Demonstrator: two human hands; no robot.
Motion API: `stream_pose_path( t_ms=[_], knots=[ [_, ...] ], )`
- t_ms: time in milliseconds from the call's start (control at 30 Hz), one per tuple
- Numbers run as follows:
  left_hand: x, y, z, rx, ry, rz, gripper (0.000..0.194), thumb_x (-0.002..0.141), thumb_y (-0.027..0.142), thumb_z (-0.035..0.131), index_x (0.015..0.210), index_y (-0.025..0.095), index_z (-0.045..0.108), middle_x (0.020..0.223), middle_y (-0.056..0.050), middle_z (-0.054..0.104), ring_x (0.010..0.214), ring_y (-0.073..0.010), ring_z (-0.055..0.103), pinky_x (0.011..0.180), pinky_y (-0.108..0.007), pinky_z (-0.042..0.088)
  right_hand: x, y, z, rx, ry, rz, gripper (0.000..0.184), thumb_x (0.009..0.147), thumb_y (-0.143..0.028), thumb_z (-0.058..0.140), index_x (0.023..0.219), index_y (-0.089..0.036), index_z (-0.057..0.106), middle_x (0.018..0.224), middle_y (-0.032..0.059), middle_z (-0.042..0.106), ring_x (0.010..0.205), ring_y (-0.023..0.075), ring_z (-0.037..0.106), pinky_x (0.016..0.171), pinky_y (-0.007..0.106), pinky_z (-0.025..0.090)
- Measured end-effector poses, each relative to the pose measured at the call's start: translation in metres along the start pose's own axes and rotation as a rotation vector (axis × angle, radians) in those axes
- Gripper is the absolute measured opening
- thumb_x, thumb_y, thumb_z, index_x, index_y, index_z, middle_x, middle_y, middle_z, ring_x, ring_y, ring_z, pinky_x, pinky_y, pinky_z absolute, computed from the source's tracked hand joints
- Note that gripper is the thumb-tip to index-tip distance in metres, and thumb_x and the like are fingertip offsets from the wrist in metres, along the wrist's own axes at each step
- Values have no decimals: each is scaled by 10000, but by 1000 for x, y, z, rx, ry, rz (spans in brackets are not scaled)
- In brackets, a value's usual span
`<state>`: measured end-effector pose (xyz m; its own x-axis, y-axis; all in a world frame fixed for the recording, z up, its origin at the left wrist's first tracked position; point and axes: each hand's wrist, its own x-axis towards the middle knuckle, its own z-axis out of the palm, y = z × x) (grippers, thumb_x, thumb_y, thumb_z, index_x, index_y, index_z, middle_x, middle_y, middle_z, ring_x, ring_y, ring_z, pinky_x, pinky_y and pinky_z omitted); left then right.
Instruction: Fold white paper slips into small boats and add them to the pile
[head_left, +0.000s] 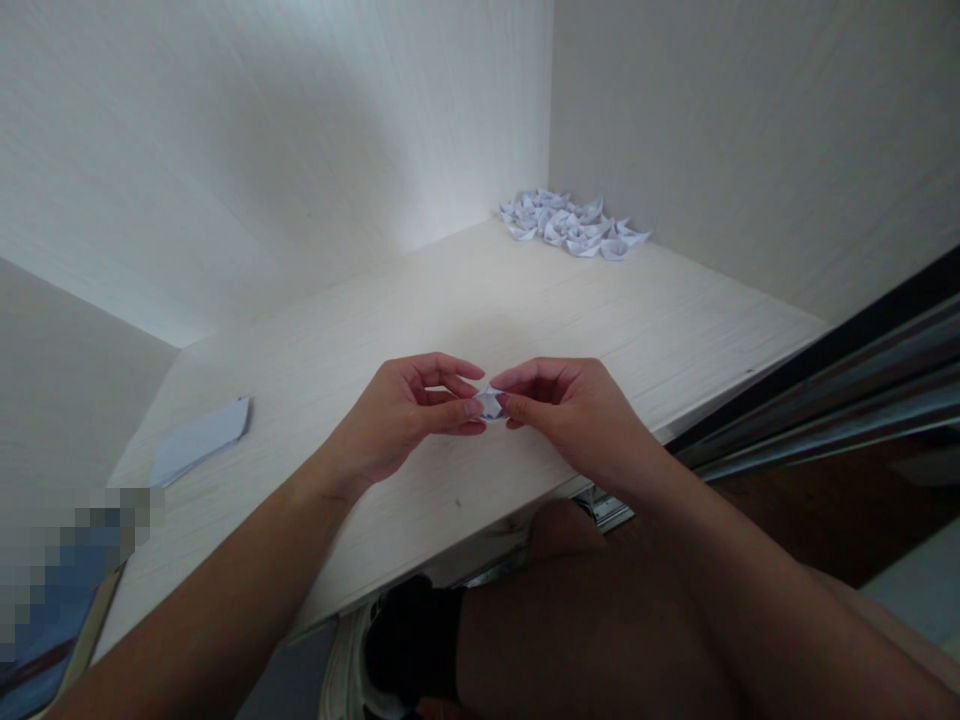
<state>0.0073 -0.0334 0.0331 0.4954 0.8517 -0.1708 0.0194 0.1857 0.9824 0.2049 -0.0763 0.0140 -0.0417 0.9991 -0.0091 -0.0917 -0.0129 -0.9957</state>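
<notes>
A small folded paper boat is held between both hands, just above the pale wooden desktop. My left hand pinches its left end with thumb and fingers, the index finger raised a little off the paper. On the other end, my right hand grips it between thumb and fingertips. The fingers partly cover the boat's two ends. Its middle shows creased white folds.
Several folded paper boats are heaped in the far corner against the walls. A stack of white paper sheets lies at the left. Below the desk's front edge are my legs and a metal drawer rail.
</notes>
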Motion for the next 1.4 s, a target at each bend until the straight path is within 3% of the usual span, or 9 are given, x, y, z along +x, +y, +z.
stream_pose_path(
  t_ms=[567,933,1100,1267,1400],
  knots=[
    [-1,0,3,39,13,1,347,698,208,916,1007,186,762,761,-9,727,721,-171,748,730,-315,665,-1,2,3,-104,16,-71,77,767,-165,747,834,-178,782,733,15,756,639,128,645,630,270,511],
    [-2,2,14,47,115,14,318,611,224,951,846,161,747,675,13,685,664,-176,731,612,-303,670,-2,4,10,-127,68,-91,73,771,-169,747,838,-169,777,738,31,762,637,134,652,587,257,499],
    [0,-3,16,57,207,86,285,600,242,957,756,141,740,746,-22,734,670,-168,735,640,-292,665,0,4,11,-105,126,-85,67,755,-174,766,822,-165,762,725,27,756,614,130,647,582,258,507],
    [0,-5,13,-11,203,69,278,647,203,930,860,134,764,799,-29,755,709,-156,746,716,-296,670,0,5,11,-106,160,-100,76,761,-181,770,834,-163,761,752,36,768,637,136,669,594,258,523],
    [-1,-3,14,59,217,84,320,647,201,928,908,128,757,734,-10,733,666,-153,745,678,-279,672,-3,8,14,-179,180,-152,74,786,-166,745,858,-161,764,773,40,777,679,151,701,624,267,542]
  ],
)
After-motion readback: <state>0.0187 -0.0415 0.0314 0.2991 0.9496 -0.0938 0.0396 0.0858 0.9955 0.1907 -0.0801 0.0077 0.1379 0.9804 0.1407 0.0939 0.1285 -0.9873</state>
